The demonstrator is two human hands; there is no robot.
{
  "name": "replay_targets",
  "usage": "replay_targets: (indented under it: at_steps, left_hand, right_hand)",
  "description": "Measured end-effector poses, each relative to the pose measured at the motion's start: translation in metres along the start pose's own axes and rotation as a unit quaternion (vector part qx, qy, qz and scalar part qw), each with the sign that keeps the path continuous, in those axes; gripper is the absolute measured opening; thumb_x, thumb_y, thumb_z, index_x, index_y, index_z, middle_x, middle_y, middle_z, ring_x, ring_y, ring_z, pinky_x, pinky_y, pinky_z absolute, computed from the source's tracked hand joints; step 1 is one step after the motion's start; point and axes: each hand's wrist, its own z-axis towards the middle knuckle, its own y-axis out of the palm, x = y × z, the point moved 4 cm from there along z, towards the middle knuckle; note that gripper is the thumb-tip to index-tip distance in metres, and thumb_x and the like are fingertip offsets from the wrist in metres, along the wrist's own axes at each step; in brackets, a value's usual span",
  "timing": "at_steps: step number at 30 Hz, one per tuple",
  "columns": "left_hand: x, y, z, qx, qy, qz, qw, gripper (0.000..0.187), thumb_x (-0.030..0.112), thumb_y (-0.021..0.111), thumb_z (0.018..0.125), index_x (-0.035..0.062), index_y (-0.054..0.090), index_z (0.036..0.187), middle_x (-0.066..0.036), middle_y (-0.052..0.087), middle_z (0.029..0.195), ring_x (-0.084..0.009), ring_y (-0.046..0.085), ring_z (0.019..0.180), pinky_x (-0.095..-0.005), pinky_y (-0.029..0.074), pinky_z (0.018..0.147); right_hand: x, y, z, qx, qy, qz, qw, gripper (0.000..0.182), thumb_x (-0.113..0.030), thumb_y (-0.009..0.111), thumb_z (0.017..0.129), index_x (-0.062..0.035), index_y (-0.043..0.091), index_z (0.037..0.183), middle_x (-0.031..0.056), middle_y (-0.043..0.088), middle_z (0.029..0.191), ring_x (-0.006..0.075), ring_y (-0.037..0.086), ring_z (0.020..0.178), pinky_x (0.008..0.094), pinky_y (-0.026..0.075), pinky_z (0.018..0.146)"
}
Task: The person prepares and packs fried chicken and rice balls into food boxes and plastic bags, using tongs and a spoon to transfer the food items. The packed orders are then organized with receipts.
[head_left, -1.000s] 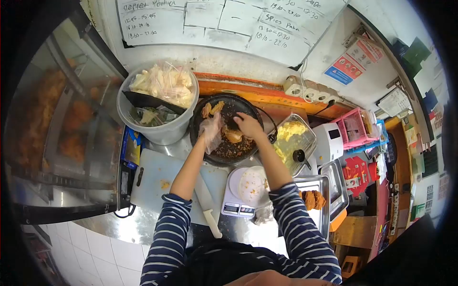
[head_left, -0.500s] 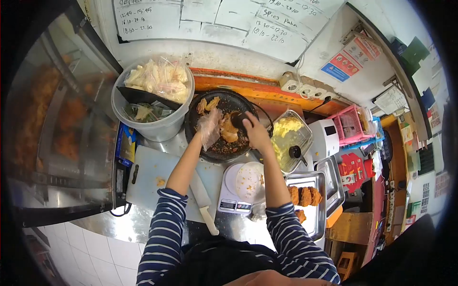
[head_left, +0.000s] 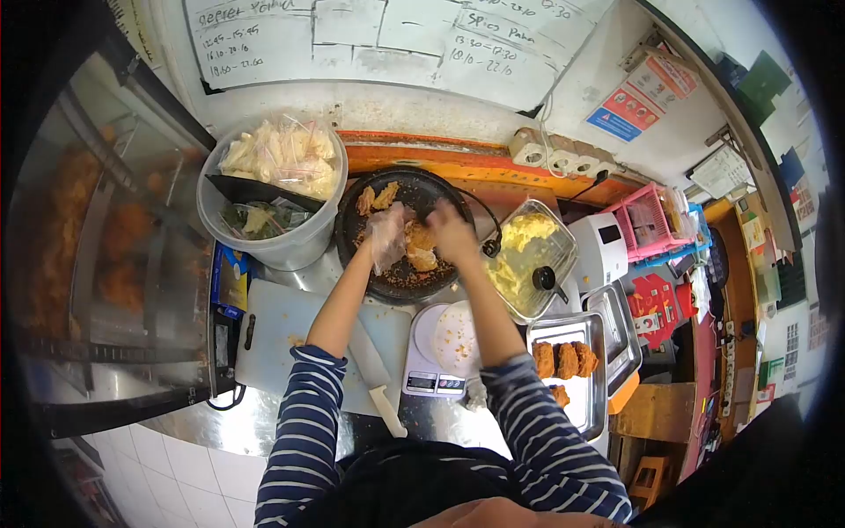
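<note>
A round black stone mortar (head_left: 352,264) holds chopped red seasoning and pieces of fried chicken. My left hand (head_left: 385,236), in a clear plastic glove, rests at the left side of the larger piece of fried chicken (head_left: 421,248); the loose glove hides how its fingers are bent. Smaller fried bits (head_left: 377,199) lie at the mortar's upper left. Over the chicken's right side is my bare right hand (head_left: 452,232), smeared by motion. Whether it still grips the dark pestle seen earlier does not show.
Nearby are a tub of bagged food (head_left: 264,238), a cutting board (head_left: 273,326) with a knife (head_left: 374,374), a kitchen scale (head_left: 422,356), a clear container of yellow food (head_left: 526,295), and a metal tray (head_left: 585,407) with fried chicken. A black cord (head_left: 484,207) curves beside the mortar.
The dark pestle, visible in my right hand before, no longer shows clearly. My right hand has shifted slightly and is blurred. My left hand stays beside the chicken. The view has shifted a little.
</note>
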Motion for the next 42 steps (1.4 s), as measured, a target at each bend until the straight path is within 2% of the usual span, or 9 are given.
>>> replay_targets:
  at_steps: [2,4,8,16,22,29,32,34,42]
  left_hand:
    - [0.015,0.006,-0.003,0.021,0.045,0.165,0.985,0.055,0.042,0.03,0.087,0.0045,0.038,0.126,-0.014,0.047,0.116,-0.0255,0.045,0.103,-0.0359,0.037,0.084]
    - [0.023,0.01,-0.005,0.006,0.062,0.395,0.917,0.057,0.038,0.039,0.083,0.0046,0.034,0.128,-0.015,0.038,0.127,-0.0274,0.037,0.116,-0.034,0.031,0.094]
    - [0.044,0.047,-0.039,0.076,0.134,0.675,0.721,0.112,0.036,0.075,0.051,0.0111,0.008,0.137,-0.015,0.017,0.139,-0.0321,0.022,0.126,-0.0363,0.026,0.101]
    - [0.047,0.079,-0.018,-0.001,-0.026,0.82,0.572,0.116,0.036,0.078,0.051,0.0191,0.003,0.137,-0.01,0.002,0.142,-0.0338,0.035,0.119,-0.0403,0.046,0.085]
    - [0.05,0.089,-0.029,0.052,-0.054,0.797,0.599,0.1,0.03,0.071,0.063,0.0202,0.005,0.137,-0.011,0.021,0.137,-0.0346,0.039,0.115,-0.0434,0.048,0.08]
    - [0.044,0.062,-0.021,0.07,0.15,0.799,0.578,0.061,0.027,0.065,0.071,0.0147,0.038,0.124,-0.012,0.051,0.116,-0.0288,0.051,0.103,-0.039,0.045,0.083]
    - [0.067,0.047,-0.03,0.098,0.199,0.692,0.687,0.059,0.024,0.064,0.07,0.015,0.041,0.123,-0.008,0.061,0.092,-0.0222,0.058,0.086,-0.0333,0.047,0.072]
    - [0.075,0.057,-0.05,-0.032,0.151,0.325,0.933,0.048,0.018,0.06,0.071,0.0107,0.049,0.117,-0.004,0.058,0.076,-0.0096,0.052,0.065,-0.0246,0.042,0.053]
    - [0.057,0.235,-0.06,-0.168,0.123,0.162,0.965,0.037,0.018,0.052,0.076,0.0022,0.049,0.109,-0.005,0.058,0.083,-0.0105,0.049,0.059,-0.022,0.037,0.047]
  right_hand:
    - [0.007,0.007,0.026,0.001,0.032,-0.056,0.998,0.049,-0.041,0.042,0.085,-0.0156,0.038,0.126,0.0202,0.053,0.111,0.0358,0.052,0.098,0.0383,0.041,0.084]
    - [0.014,0.008,0.038,0.014,-0.121,-0.007,0.993,0.045,-0.035,0.044,0.086,-0.013,0.04,0.125,0.0229,0.058,0.085,0.0259,0.057,0.053,0.0354,0.047,0.055]
    - [0.031,-0.027,0.045,-0.06,-0.075,0.047,0.994,0.051,-0.042,0.041,0.086,-0.0222,0.031,0.131,0.0219,0.054,0.105,0.0348,0.057,0.08,0.0413,0.045,0.07]
    - [0.029,-0.038,0.027,0.056,-0.136,-0.273,0.951,0.066,-0.045,0.047,0.082,-0.0305,0.011,0.136,0.021,0.059,0.093,0.0319,0.06,0.073,0.0394,0.048,0.063]
    - [0.045,-0.02,0.031,0.098,-0.131,-0.286,0.944,0.068,-0.046,0.05,0.079,-0.0284,0.015,0.135,0.0176,0.057,0.089,0.0323,0.057,0.081,0.0394,0.048,0.066]
    - [0.051,-0.021,0.026,0.101,-0.147,-0.236,0.955,0.066,-0.037,0.057,0.078,-0.0203,0.024,0.133,0.0177,0.051,0.099,0.0339,0.051,0.092,0.0414,0.045,0.074]
    - [0.057,-0.029,0.008,0.055,-0.172,-0.154,0.971,0.056,-0.026,0.058,0.079,-0.0127,0.033,0.127,0.0163,0.045,0.107,0.0326,0.042,0.105,0.0408,0.039,0.085]
    - [0.069,-0.045,-0.011,0.096,-0.207,-0.085,0.97,0.053,-0.024,0.058,0.079,-0.012,0.035,0.125,0.0165,0.046,0.106,0.0323,0.043,0.104,0.0405,0.039,0.085]
    - [0.223,-0.185,-0.151,0.192,-0.214,0.204,0.936,0.037,-0.011,0.058,0.078,-0.0092,0.049,0.114,0.0104,0.052,0.098,0.0206,0.053,0.091,0.0295,0.043,0.075]
